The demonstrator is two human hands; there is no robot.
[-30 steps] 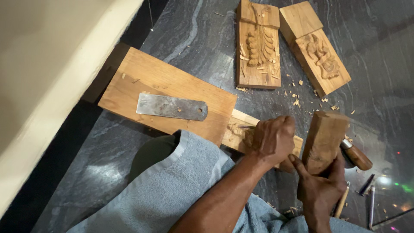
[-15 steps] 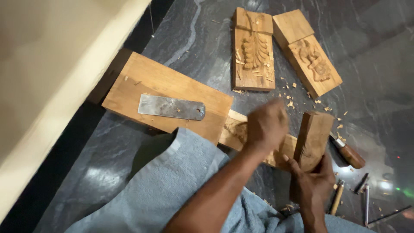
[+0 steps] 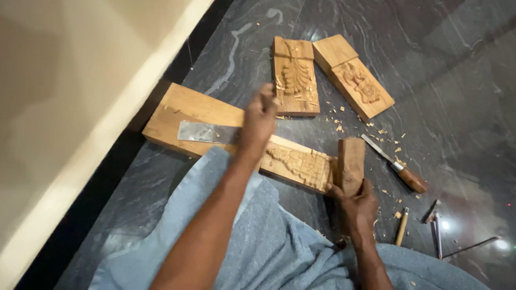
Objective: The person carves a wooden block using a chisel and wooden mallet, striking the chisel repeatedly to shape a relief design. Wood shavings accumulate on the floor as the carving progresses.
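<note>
My right hand (image 3: pixel 356 208) grips an upright wooden block (image 3: pixel 351 164), standing at the right end of a carved wooden piece (image 3: pixel 298 164). That piece lies on the dark stone floor (image 3: pixel 441 70), just past the blue cloth (image 3: pixel 269 241) over my lap. My left hand (image 3: pixel 258 121) is raised over the left end of the carved piece, its back toward the camera and fingers curled. Whether it holds anything is hidden.
A thick plank (image 3: pixel 188 107) with a flat metal plate (image 3: pixel 201 131) lies to the left. Two carved blocks (image 3: pixel 294 80) (image 3: pixel 357 80) lie farther out. A wooden-handled chisel (image 3: pixel 399 167), other small tools (image 3: pixel 402 225) and wood chips lie to the right. A beige wall (image 3: pixel 80 80) runs along the left.
My left hand has lifted off the carved piece and moved up and to the left, uncovering the carving. The right hand has brought the wooden block down beside the piece's right end.
</note>
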